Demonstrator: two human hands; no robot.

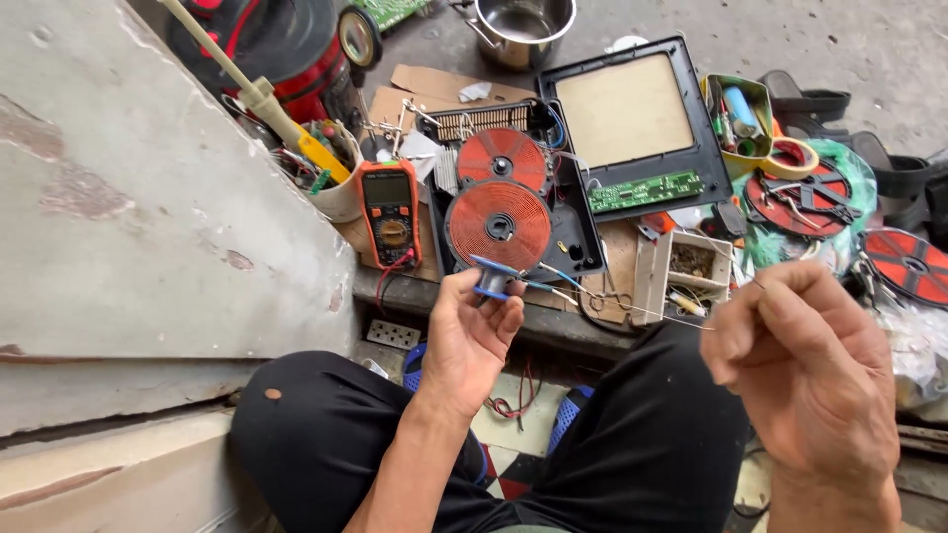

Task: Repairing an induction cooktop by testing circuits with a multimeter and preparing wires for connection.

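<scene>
My left hand holds a small blue spool of solder wire between thumb and fingers, just in front of the opened cooker. A thin silvery strand runs from the spool rightward to my right hand, whose fingers pinch its free end. Beyond the spool lies an opened black induction cooker with two copper coils, one above the other. Its lifted top panel with a green circuit board lies to the right.
An orange multimeter stands left of the cooker by a cup of tools. A small box of parts, more red coils, a yellow tray, a steel pot and a grey wall surround the work spot.
</scene>
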